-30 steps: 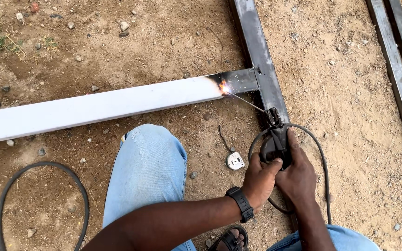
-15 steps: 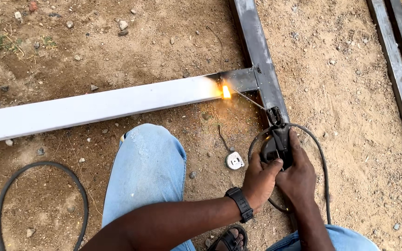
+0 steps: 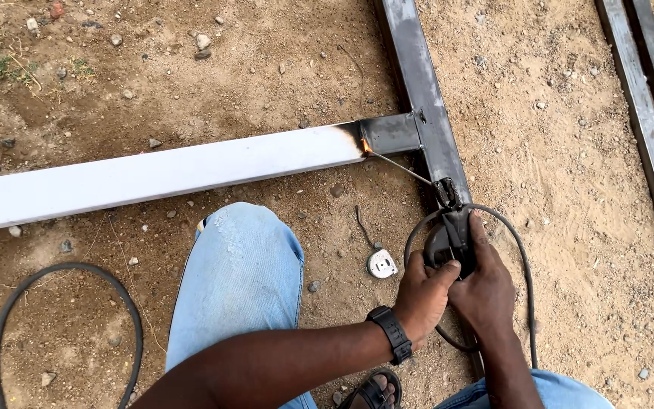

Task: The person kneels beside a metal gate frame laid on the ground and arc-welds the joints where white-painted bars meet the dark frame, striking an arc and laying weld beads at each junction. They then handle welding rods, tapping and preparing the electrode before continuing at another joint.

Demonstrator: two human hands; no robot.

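Both my hands grip a black welding electrode holder (image 3: pixel 448 231). My left hand (image 3: pixel 422 297), with a black watch on the wrist, wraps it from the left; my right hand (image 3: pixel 483 288) wraps it from the right. A thin welding rod (image 3: pixel 399 167) runs from the holder up-left, and its tip meets the scorched joint (image 3: pixel 365 144) where a white square tube (image 3: pixel 160 170) butts a short dark stub on the dark steel tube (image 3: pixel 425 98). Only a small orange glow shows at the tip.
A black cable (image 3: pixel 66 333) loops on the dirt at lower left, and another cable (image 3: pixel 520 265) loops around the holder. A small round white object (image 3: pixel 382 263) lies by my blue-jeaned knee (image 3: pixel 240 280). More steel bars (image 3: pixel 652 113) lie at the right. Stones dot the ground.
The bright arc flare at the joint has died to a faint glow. My hands and the holder have barely shifted.
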